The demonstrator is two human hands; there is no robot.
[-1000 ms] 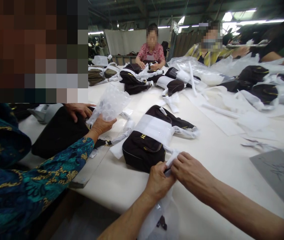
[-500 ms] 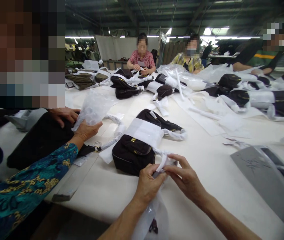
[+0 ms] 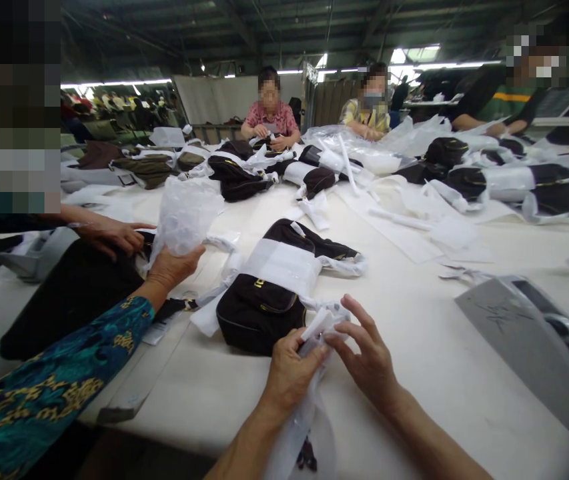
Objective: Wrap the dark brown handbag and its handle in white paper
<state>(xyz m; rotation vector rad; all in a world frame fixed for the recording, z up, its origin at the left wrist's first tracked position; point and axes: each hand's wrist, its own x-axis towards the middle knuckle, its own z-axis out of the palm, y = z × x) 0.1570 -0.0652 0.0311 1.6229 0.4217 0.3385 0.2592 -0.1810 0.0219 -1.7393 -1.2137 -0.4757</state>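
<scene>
A black bag [image 3: 259, 310] banded with white paper wrap [image 3: 284, 267] lies on the white table [image 3: 414, 373] just beyond my hands. My left hand [image 3: 291, 370] grips a strip of white paper [image 3: 317, 327] that trails from the bag's strap. My right hand [image 3: 364, 357] pinches the same strip from the right, its other fingers spread. A clear plastic bag [image 3: 299, 427] hangs below my left hand over the table's front edge.
A co-worker's hand [image 3: 171, 267] on a teal patterned sleeve holds bubble wrap [image 3: 184, 213] at left, over a black bag [image 3: 74, 293]. A grey device [image 3: 524, 333] sits at right. Several wrapped bags and paper strips lie further back, where other people sit.
My hands have drawn slightly nearer with the paper strip, and my right fingers have spread. The view has shifted right. The co-worker's hands have stayed on the bubble wrap.
</scene>
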